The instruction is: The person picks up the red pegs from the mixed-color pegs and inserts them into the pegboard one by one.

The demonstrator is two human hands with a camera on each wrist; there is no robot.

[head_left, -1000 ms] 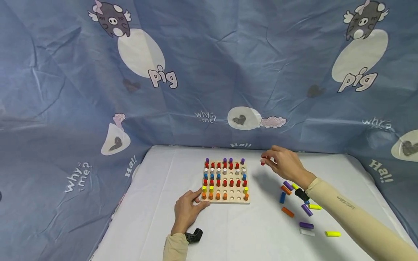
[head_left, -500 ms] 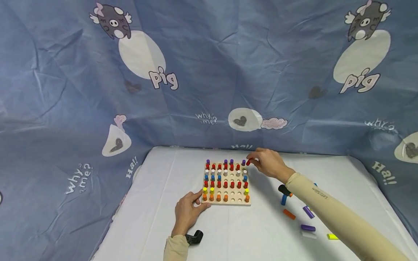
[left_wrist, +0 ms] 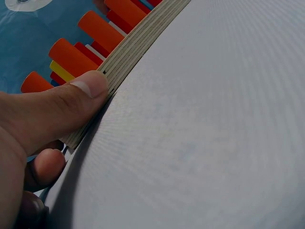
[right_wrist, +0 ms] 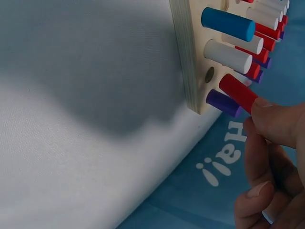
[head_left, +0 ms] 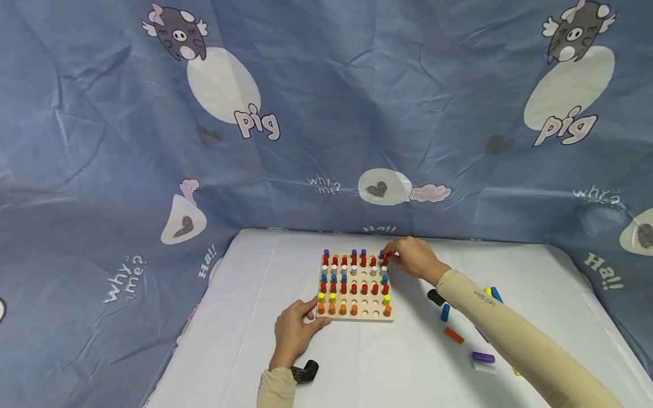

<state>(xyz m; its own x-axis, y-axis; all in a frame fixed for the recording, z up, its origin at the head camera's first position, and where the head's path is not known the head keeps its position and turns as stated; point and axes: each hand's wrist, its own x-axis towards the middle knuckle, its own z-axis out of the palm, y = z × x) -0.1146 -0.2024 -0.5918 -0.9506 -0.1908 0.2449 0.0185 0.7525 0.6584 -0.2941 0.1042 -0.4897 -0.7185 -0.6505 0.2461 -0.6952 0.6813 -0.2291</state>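
A wooden pegboard (head_left: 357, 318) lies on the white table, with rows of coloured pegs standing in its holes. My left hand (head_left: 294, 328) grips the board's near left corner; in the left wrist view the thumb (left_wrist: 88, 88) lies on the plywood edge below the orange pegs (left_wrist: 71, 55). Over the far right corner, my right hand (head_left: 414, 258) pinches a red peg (right_wrist: 236, 90) between thumb and fingers. In the right wrist view this peg is tilted, its free end close to an empty hole (right_wrist: 209, 74) between a white peg (right_wrist: 228, 56) and a purple peg (right_wrist: 223, 103).
Loose pegs lie on the table right of the board, including a blue peg (head_left: 445, 312), an orange peg (head_left: 453, 335), a purple peg (head_left: 483, 357) and a white peg (head_left: 484, 368). The right forearm hides some. A blue printed cloth (head_left: 316, 141) hangs behind the table.
My right hand has moved left with the red peg, from beyond the board's right side to its far right corner. The left hand stays at the near left corner.
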